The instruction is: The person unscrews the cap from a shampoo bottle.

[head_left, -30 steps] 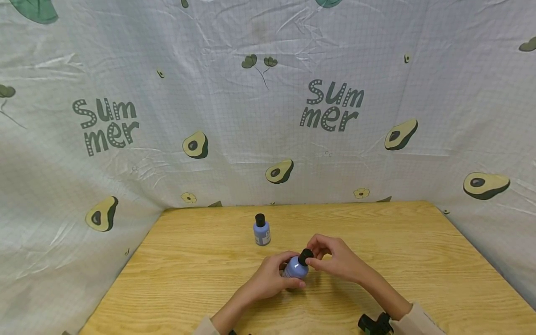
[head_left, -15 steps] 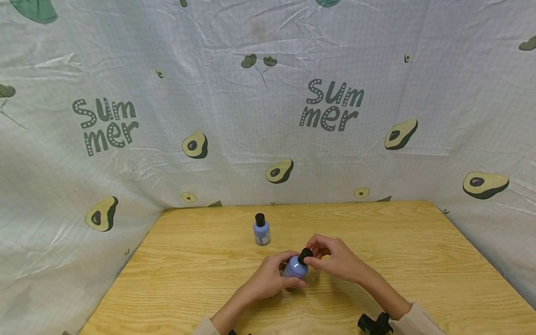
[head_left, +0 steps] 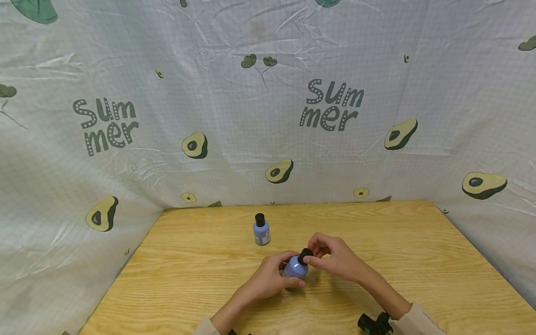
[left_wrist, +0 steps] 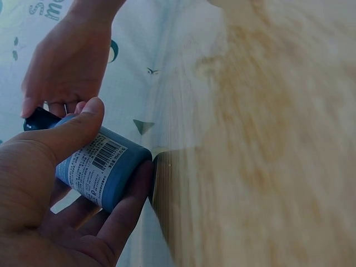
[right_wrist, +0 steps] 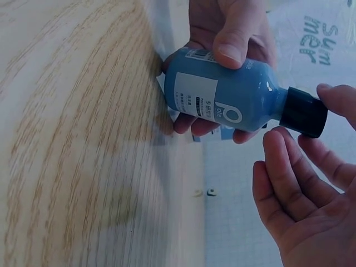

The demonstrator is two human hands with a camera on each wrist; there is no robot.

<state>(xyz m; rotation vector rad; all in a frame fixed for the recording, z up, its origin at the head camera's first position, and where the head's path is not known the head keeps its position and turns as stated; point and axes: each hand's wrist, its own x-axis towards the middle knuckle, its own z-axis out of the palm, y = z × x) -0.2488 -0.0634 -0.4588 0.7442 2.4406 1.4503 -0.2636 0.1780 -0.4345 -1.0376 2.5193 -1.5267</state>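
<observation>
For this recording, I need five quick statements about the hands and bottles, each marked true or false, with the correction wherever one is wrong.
1. The left hand grips a bottle by its body. True.
2. The right hand has its fingers at that bottle's black cap. True.
3. That cap is detached from its bottle. False: it sits on the neck.
4. A second bottle stands upright on the table. True.
5. The second bottle is nearer the person than the held one. False: it is farther away.

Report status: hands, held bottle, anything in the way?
Left hand grips tilted bottle. Right hand pinches its black cap; cap on. Second bottle upright farther back, not in the way.
</observation>
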